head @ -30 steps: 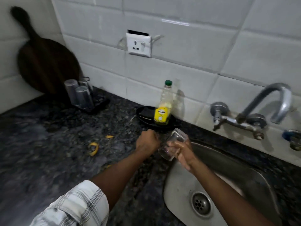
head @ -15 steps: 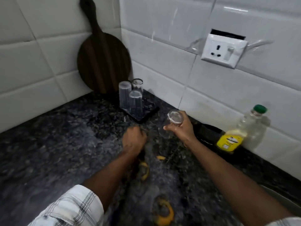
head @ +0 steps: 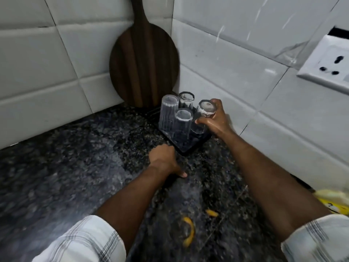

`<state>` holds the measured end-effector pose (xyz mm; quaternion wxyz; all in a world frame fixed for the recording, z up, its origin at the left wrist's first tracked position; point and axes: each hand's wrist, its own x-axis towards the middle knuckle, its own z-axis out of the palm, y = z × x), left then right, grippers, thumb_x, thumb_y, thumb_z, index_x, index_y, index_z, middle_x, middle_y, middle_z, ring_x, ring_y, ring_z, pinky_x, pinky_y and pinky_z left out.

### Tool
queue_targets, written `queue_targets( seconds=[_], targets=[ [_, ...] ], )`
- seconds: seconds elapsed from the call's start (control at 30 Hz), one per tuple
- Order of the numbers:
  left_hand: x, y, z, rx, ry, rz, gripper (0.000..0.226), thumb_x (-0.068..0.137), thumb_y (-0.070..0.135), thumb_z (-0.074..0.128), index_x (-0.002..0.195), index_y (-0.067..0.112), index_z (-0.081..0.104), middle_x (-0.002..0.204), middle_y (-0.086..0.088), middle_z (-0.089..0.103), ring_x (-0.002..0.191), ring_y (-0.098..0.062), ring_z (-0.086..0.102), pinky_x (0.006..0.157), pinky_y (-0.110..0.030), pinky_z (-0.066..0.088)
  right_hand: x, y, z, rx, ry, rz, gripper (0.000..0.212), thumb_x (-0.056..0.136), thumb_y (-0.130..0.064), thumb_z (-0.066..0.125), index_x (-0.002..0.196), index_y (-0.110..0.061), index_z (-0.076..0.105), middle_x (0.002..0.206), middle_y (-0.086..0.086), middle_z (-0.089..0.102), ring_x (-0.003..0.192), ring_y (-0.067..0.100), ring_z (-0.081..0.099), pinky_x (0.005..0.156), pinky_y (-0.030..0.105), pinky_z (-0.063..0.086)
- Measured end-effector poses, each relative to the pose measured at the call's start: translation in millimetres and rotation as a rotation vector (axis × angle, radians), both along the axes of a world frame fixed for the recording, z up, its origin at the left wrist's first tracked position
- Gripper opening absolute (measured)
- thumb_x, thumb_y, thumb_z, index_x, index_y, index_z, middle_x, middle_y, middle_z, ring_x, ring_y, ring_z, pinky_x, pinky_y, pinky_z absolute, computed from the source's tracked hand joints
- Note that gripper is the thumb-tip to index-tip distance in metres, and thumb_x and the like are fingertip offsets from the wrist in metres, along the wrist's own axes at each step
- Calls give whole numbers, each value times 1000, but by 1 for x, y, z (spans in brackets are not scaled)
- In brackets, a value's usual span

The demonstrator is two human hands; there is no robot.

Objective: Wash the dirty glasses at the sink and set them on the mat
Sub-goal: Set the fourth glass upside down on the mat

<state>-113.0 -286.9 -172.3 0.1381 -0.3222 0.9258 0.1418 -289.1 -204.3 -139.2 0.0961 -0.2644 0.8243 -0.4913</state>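
A small dark mat (head: 190,148) lies in the counter's back corner. Three clear glasses stand upside down on it: one at the left (head: 168,114), one at the back (head: 186,100), one in front (head: 182,125). My right hand (head: 215,120) is wrapped around a fourth clear glass (head: 204,112), held upside down at the mat's right side, its rim at or just above the mat. My left hand (head: 164,159) rests on the dark granite counter just in front of the mat, fingers curled, holding nothing.
A round dark wooden board (head: 144,63) leans in the tiled corner behind the mat. A white wall socket (head: 328,67) is at the right. Yellow peel scraps (head: 188,233) lie on the counter near me. A yellow-labelled bottle (head: 334,203) shows at the right edge.
My view swung left from the sink to the corner. My right hand carried the glass from the sink over to the mat and turned it upside down; my left hand moved along the counter.
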Motion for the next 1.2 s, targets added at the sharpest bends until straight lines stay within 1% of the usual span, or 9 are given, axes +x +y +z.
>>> queue_targets(
  seconds=[0.1,0.17,0.37,0.6,0.83,0.97,1.03,1.1,1.2],
  targets=[
    [-6,1,3,11,-15,-8,79,50,65,88,106,14,66,113,-6,68,108,-25,66,78,-34,52,-1,-6,-2,47,8,80,83,68,-7,85,134,-20,35,111,1,60,99,20,61,59,-1,40],
    [-10,-1,5,31,-26,-6,70,49,62,90,96,17,64,108,-5,68,104,-25,67,71,-34,49,0,-8,-2,54,7,85,83,71,-5,83,137,-16,35,110,2,59,94,17,57,53,-6,34],
    [-15,1,8,81,-34,2,79,47,55,94,110,16,65,109,-4,68,105,-26,66,83,-40,57,-6,-10,1,70,11,72,83,69,-5,85,136,-16,36,110,3,60,89,15,57,53,-5,35],
    [-22,3,13,108,-86,11,76,48,51,95,107,10,69,109,-7,68,104,-29,67,87,-48,58,-8,-11,4,114,28,98,77,75,-6,81,136,-16,36,104,1,58,74,6,52,47,-4,33],
    [-30,7,15,110,-127,39,80,48,43,98,114,9,67,114,-8,67,109,-29,65,86,-49,58,-16,-2,1,160,7,88,84,69,-11,85,134,-22,34,112,2,58,92,19,58,53,0,38],
    [-33,5,14,95,-149,32,73,50,41,98,109,8,69,110,-8,69,104,-30,67,83,-49,59,-9,0,-12,151,39,72,88,67,-16,88,136,-23,34,107,-3,59,94,17,59,77,13,43],
    [-34,5,14,88,-158,26,68,55,35,98,109,7,69,113,-9,68,106,-32,66,82,-51,59,-9,-2,-13,129,41,78,88,67,-15,87,137,-22,34,108,-3,59,95,17,60,74,8,43],
    [-35,6,16,71,-153,20,62,62,29,95,112,5,68,116,-11,66,108,-34,64,80,-53,59,-9,-1,-12,127,44,87,85,70,-11,85,138,-18,35,107,-1,58,90,15,58,60,-6,36],
    [-38,8,16,53,-144,22,51,75,21,87,118,3,66,124,-14,62,113,-38,61,77,-55,58,-9,-2,-16,139,74,91,84,72,-13,85,139,-19,34,106,-3,57,90,14,56,56,-9,31]
  ],
)
